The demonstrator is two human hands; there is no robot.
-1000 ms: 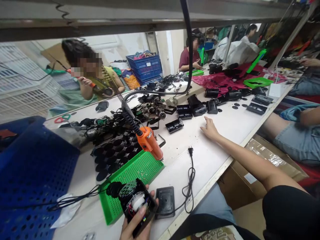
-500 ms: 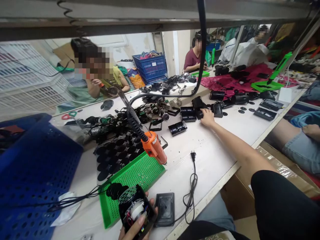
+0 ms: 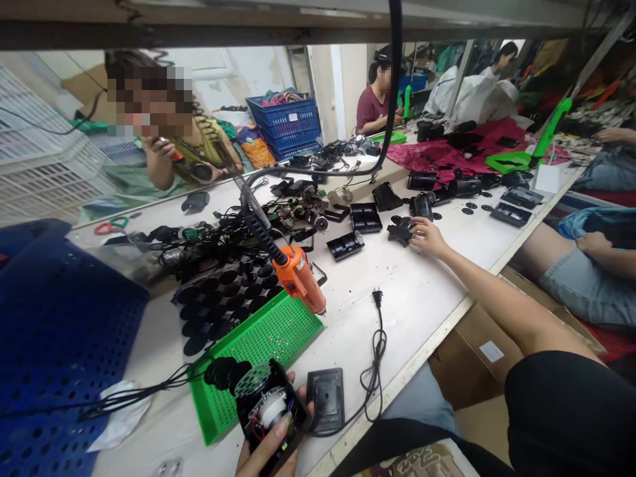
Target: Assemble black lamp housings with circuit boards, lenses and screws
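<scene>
My left hand is closed around a black plastic housing at the bottom of the view. Inside this open housing sit a white motor and thin coloured wires, and a round perforated grille tops it. Further out over the table, the fingers of my right hand are closed on the edge of a small black plastic part. Just left of that part lie open black half-shells. Beside the left hand a rectangular black base rests on the table, its cord ending in a plug.
An orange electric screwdriver hangs over a green perforated tray of small screws. Black discs and tangled wired parts lie behind it. A blue crate stands at left. Co-workers sit across and to the right.
My right hand has drawn slightly nearer from the shell pile, with a small black part in its fingers. A shell beside it has shifted. The left hand keeps its hold on the housing.
</scene>
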